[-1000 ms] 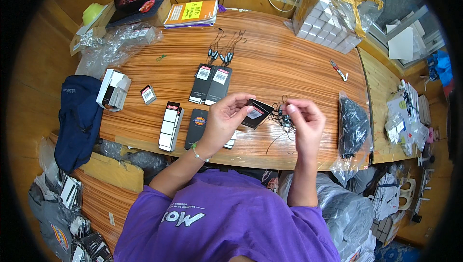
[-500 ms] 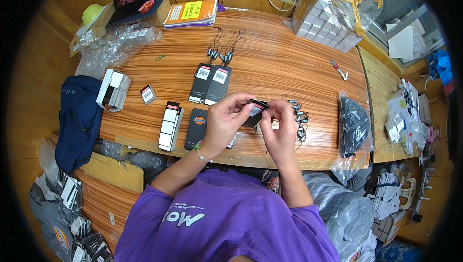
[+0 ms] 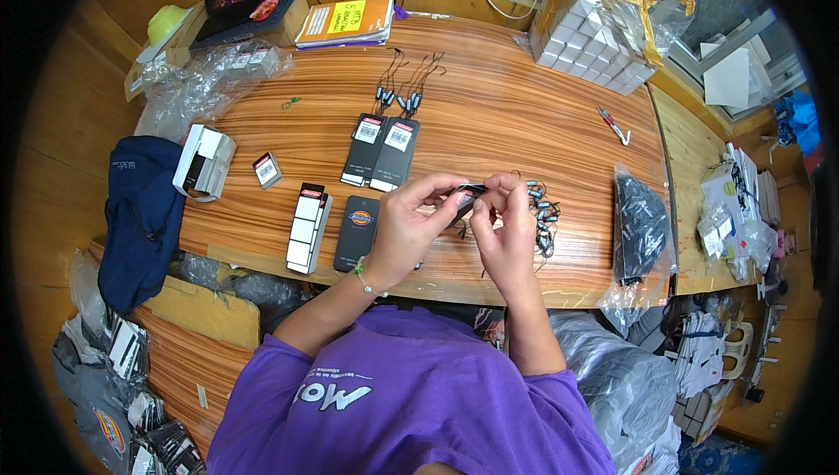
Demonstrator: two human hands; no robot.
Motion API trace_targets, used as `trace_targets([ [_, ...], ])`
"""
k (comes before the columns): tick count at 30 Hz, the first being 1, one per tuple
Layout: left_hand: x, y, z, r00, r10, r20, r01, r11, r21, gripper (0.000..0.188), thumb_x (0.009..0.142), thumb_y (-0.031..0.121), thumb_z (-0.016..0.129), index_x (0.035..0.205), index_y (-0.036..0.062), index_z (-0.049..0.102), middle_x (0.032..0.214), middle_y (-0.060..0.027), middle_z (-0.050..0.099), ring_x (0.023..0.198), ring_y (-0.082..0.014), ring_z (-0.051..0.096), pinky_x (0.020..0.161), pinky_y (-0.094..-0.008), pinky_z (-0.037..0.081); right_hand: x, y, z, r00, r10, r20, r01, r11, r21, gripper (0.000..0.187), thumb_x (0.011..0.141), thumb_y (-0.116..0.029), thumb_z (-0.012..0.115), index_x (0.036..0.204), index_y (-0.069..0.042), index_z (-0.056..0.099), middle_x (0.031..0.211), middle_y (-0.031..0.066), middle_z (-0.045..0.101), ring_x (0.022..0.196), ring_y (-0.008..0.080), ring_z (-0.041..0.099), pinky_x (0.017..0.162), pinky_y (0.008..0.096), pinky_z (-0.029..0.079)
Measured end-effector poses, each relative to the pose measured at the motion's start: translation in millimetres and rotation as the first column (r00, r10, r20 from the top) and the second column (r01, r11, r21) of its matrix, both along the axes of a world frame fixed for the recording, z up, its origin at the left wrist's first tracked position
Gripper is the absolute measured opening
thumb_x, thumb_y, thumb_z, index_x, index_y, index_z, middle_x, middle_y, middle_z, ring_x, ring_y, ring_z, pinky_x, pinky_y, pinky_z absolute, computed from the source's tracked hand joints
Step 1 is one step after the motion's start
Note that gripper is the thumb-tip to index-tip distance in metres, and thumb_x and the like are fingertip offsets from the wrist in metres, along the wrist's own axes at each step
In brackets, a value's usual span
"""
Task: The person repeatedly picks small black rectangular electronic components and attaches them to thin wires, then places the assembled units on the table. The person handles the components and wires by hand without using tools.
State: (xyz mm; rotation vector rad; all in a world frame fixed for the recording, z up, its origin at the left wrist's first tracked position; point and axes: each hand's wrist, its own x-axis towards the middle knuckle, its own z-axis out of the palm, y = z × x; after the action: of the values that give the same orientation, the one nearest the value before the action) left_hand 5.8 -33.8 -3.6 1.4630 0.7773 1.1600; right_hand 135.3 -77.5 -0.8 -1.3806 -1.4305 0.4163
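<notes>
In front of my chest, my left hand (image 3: 405, 223) pinches a dark hang tag (image 3: 467, 203) between thumb and fingers. My right hand (image 3: 507, 235) closes its fingertips at the tag's right end; whether a string lies in them is too small to make out. Just right of that hand lies a heap of black tag strings (image 3: 547, 217) with small pale-blue pieces. A stack of dark hang tags (image 3: 357, 228) is partly behind my left wrist. Beyond my hands are two rows of stickered hang tags (image 3: 395, 156), with black strings (image 3: 407, 104) stretching from their far ends.
Left on the table stand a stack with white labels (image 3: 304, 235), a small stickered block (image 3: 267, 170) and an open white box (image 3: 206, 163). Cutters (image 3: 614, 125) and a plastic bag of black strings (image 3: 641, 221) lie right. Many white boxes (image 3: 590, 42) fill the back right corner.
The hang tag has tipped, so its stickered face shows less and its edge more. My right fingertips have shifted slightly up toward its top.
</notes>
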Motion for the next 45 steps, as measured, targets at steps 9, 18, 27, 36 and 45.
trace_targets([
  [9,-5.4,1.8,9.1,0.986,0.005,-0.164,0.031,0.976,0.218,0.018,0.079,-0.001,0.061,0.097,0.0,0.063,0.088,-0.0094,0.065,0.078,-0.014,0.062,0.063,-0.0239,0.05,1.0,2.5,-8.0,0.947,0.068,-0.315,-0.073,0.997,-0.005,0.028,0.079,0.006,0.053,0.104,0.0,0.04,0.063,0.001,0.046,0.056,0.0056,0.042,0.052,0.0205,0.037],
  [18,-6.6,2.8,11.4,0.982,-0.034,-0.184,0.064,0.986,0.157,0.018,0.079,0.0,0.061,0.097,-0.0004,0.063,0.085,-0.0091,0.063,0.075,-0.015,0.061,0.065,-0.0245,0.049,-1.1,3.0,-18.1,0.974,0.019,-0.228,-0.019,1.0,0.003,0.027,0.075,0.008,0.055,0.098,-0.003,0.045,0.071,0.0063,0.051,0.065,0.0104,0.049,0.054,0.0237,0.038],
  [27,-4.0,4.4,13.0,0.979,-0.064,-0.191,0.087,0.989,0.118,0.017,0.082,0.003,0.059,0.098,-0.0011,0.062,0.087,-0.0103,0.061,0.077,-0.016,0.061,0.064,-0.0251,0.049,6.9,4.7,-18.0,1.0,0.013,0.016,-0.014,0.997,0.07,0.026,0.074,0.005,0.059,0.097,-0.001,0.049,0.073,0.0098,0.059,0.063,0.0202,0.057,0.06,0.0295,0.044],
  [36,-7.6,9.7,7.7,0.995,-0.052,-0.084,0.055,0.998,0.039,0.017,0.084,-0.001,0.057,0.1,-0.0039,0.061,0.091,-0.0076,0.063,0.084,-0.0108,0.061,0.072,-0.0218,0.05,12.1,-4.2,10.8,0.989,0.048,-0.137,-0.046,0.999,0.021,0.005,0.08,0.003,0.057,0.084,0.003,0.057,0.072,0.0095,0.063,0.063,0.0137,0.06,0.06,0.0248,0.047],
  [45,-4.8,5.3,8.8,0.998,-0.056,-0.028,0.056,0.998,-0.021,0.016,0.083,0.0,0.059,0.099,-0.0036,0.061,0.092,-0.0088,0.064,0.083,-0.0116,0.063,0.071,-0.0237,0.053,-4.1,-0.2,-1.5,0.992,-0.111,0.059,0.095,0.968,0.232,0.015,0.072,0.01,0.06,0.083,0.002,0.054,0.071,0.0097,0.059,0.061,0.0176,0.058,0.055,0.0261,0.047],
])
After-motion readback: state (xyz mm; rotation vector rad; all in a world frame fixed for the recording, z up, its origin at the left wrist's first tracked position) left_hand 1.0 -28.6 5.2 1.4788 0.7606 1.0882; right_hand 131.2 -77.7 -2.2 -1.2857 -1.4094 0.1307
